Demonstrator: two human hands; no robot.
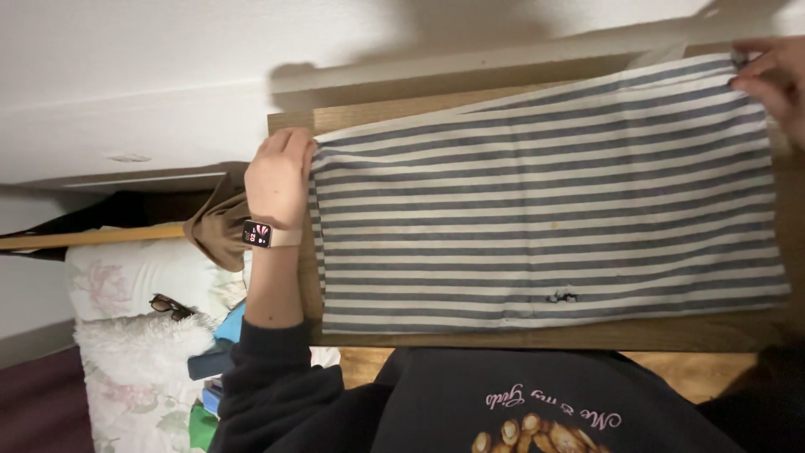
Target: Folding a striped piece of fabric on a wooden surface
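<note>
Your left hand [279,178] and right hand [776,80] each have fingers pinched on a far corner of the striped cloth [545,210], spread flat across the tabletop [587,337]. Uneven pulling could skew it or drag it off.

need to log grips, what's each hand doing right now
Left hand: closed on the left edge of the striped cloth.
Right hand: fingers pinching the cloth's far right corner.

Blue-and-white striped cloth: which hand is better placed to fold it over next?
Probably left. The left hand grips the blue-and-white striped cloth edge fully in view; the right hand is partly cut off.
</note>
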